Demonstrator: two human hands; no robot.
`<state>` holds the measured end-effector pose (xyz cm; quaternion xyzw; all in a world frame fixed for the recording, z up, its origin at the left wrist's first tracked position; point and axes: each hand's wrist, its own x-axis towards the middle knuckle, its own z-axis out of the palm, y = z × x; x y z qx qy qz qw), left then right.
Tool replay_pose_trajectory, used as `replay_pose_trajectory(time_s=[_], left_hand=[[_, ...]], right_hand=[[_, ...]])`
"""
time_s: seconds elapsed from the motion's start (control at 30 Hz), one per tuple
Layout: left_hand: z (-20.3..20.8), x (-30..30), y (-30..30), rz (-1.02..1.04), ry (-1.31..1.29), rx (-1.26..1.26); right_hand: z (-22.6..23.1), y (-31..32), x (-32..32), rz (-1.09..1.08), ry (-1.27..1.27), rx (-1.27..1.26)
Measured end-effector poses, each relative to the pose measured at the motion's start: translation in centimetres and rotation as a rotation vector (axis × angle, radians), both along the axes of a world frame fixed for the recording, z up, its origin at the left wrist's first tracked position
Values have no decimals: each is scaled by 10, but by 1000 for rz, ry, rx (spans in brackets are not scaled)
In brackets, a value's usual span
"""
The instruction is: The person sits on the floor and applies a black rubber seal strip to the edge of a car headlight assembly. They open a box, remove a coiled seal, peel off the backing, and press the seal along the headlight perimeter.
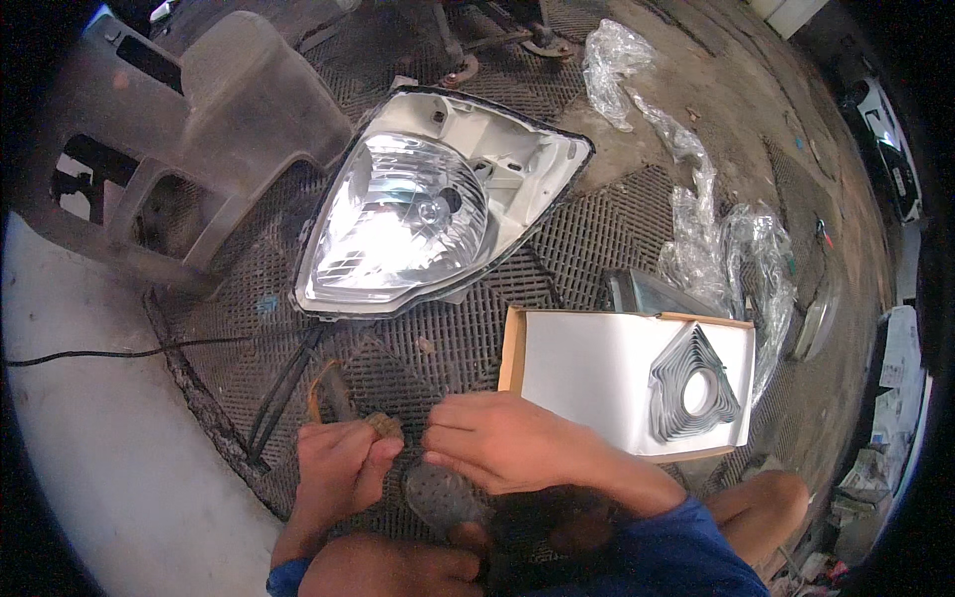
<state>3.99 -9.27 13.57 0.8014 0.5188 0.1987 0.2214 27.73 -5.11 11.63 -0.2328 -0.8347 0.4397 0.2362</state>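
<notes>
My left hand is closed, with a small brownish lump showing at its thumb and fingertips. Close beside it, my right hand has its fingers curled together, and whatever is in them is hidden. Just past the left hand are a thin orange loop and a short greyish piece that I cannot name. Beyond both hands lies a headlight housing with a shiny reflector and a dark rim. To the right, an open cardboard box with a white inside holds a coil of dark sealant strip around a white core.
Crumpled clear plastic wrap trails along the right. A large grey plastic piece with openings stands at the upper left. Black cable crosses the ribbed mat. Metal legs stand at the far side.
</notes>
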Motion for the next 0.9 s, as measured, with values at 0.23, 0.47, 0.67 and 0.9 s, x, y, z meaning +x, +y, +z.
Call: replay_pose_trajectory(time_s=[0.23,0.47,0.67,0.9], left_hand=[[-3,12,6,48,-320,-282],[-11,13,0,90,-446,-333],[-9,13,-4,147,-409,-266],[-6,22,3,65,-288,-70]], right_hand=[[-9,-4,11,-133,58,-91],[-8,-3,17,-232,95,150],[-10,-1,20,-260,119,164],[-12,-7,13,-307,156,110]])
